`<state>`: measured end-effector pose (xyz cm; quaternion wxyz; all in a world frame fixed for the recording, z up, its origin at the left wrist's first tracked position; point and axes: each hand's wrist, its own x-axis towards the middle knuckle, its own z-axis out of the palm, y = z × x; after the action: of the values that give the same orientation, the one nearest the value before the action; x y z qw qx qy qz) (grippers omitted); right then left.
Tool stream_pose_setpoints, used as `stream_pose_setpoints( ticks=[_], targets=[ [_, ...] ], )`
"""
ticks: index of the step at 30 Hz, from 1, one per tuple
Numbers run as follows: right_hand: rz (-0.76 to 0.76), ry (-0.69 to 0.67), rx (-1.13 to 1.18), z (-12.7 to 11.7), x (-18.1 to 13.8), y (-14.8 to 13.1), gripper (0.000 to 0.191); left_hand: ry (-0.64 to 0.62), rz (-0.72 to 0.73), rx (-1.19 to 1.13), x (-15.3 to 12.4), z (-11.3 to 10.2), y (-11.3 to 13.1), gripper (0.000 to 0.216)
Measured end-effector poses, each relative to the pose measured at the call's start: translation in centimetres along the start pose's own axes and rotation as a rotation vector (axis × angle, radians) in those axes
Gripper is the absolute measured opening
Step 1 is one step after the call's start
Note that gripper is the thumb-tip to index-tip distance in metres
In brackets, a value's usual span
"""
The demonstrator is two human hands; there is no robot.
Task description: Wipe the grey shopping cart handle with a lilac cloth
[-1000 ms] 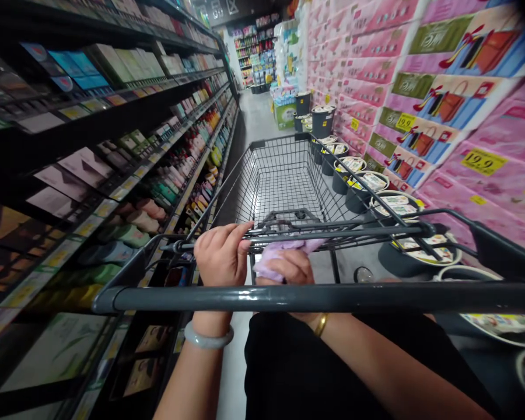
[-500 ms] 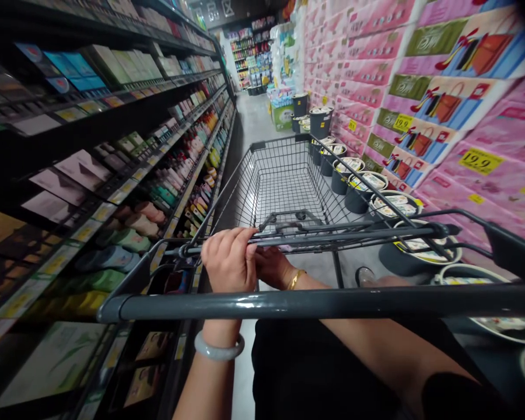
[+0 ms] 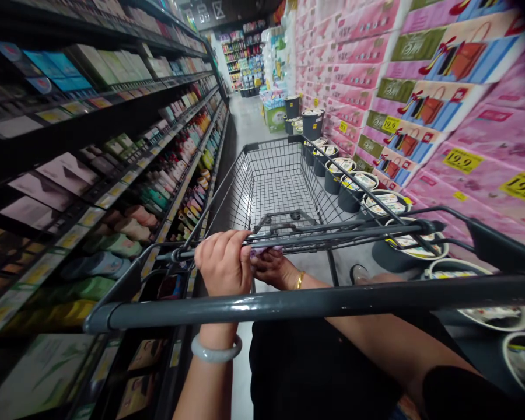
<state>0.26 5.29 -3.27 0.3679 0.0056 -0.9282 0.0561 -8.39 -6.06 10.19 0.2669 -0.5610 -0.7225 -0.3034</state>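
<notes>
In the head view, a dark grey wire shopping cart (image 3: 280,181) stands in front of me, with no goods visible in its basket. My left hand (image 3: 223,259), a pale bangle on its wrist, is closed over the cart's upper rear rail (image 3: 315,239), beyond the thick push handle (image 3: 289,303). My right hand (image 3: 275,269), wearing a gold bracelet, is lower, just right of the left hand and beneath that rail. Its fingers are curled and partly hidden. A small purple patterned patch (image 3: 265,251) shows right above them; what it belongs to I cannot make out.
Shelves of boxes and bottles (image 3: 109,64) line the left side, close to the cart. Pink tissue packs (image 3: 363,46) are stacked on the right, with dark buckets (image 3: 352,189) of packaged goods along their base. The grey aisle floor (image 3: 245,116) runs ahead.
The surroundings and cart have shifted slightly left in view. My left hand keeps its grip on the rail. More of the purple patterned patch shows above my right hand.
</notes>
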Motion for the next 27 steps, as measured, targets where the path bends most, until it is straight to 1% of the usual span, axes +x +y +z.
stream_pose_setpoints(
  ticks=[3,6,9,11,12,14,15,16,17,19,20,22,24,25,27],
  targets=[
    [-0.015,0.124,-0.102,-1.4,-1.3,0.0,0.019,0.022,0.013,0.007,0.1,-0.1,0.1,0.034],
    [0.007,0.237,-0.238,-4.0,-2.6,-0.2,0.013,0.038,0.028,0.017,0.2,-0.2,0.1,0.035],
    [0.093,0.228,-0.250,-7.1,-3.4,-0.6,0.018,0.035,0.028,0.028,0.1,-0.2,0.2,0.035],
    [0.135,0.249,-0.222,-9.1,-3.3,-1.2,0.019,0.034,0.023,0.026,0.1,-0.2,0.2,0.035],
    [0.157,0.287,-0.214,-10.1,-3.1,-1.6,0.016,0.035,0.019,0.022,0.1,-0.2,0.2,0.035],
    [0.206,0.404,-0.225,-11.8,-2.6,-2.3,0.011,0.040,0.021,0.015,0.1,-0.2,0.2,0.036],
    [0.221,0.441,-0.240,-12.5,-2.3,-2.6,0.012,0.052,0.025,0.020,0.1,-0.1,0.2,0.036],
    [0.216,0.455,-0.260,-13.0,-2.1,-2.7,0.013,0.074,0.028,0.032,0.1,-0.1,0.4,0.036],
    [0.202,0.435,-0.275,-13.5,-2.0,-2.8,0.014,0.097,0.027,0.048,0.0,0.0,0.6,0.037],
    [0.175,0.355,-0.288,-14.2,-2.3,-2.6,0.014,0.126,0.038,0.063,-0.1,0.4,1.4,0.037],
    [0.181,0.336,-0.295,-14.5,-2.6,-2.5,0.015,0.128,0.049,0.052,-0.2,0.7,2.0,0.037],
    [0.225,0.391,-0.328,-15.4,-3.3,-2.2,0.012,0.118,0.061,0.011,-0.3,1.5,3.5,0.044],
    [0.241,0.478,-0.380,-16.4,-4.0,-1.8,0.012,0.123,0.025,-0.015,-0.4,2.4,5.3,0.059],
    [0.245,0.499,-0.396,-17.0,-4.3,-1.7,0.015,0.126,-0.010,-0.019,-0.4,2.7,6.1,0.068],
    [0.271,0.487,-0.384,-18.1,-4.8,-1.2,0.019,0.116,-0.071,-0.027,-0.4,3.3,7.8,0.084]
  ],
)
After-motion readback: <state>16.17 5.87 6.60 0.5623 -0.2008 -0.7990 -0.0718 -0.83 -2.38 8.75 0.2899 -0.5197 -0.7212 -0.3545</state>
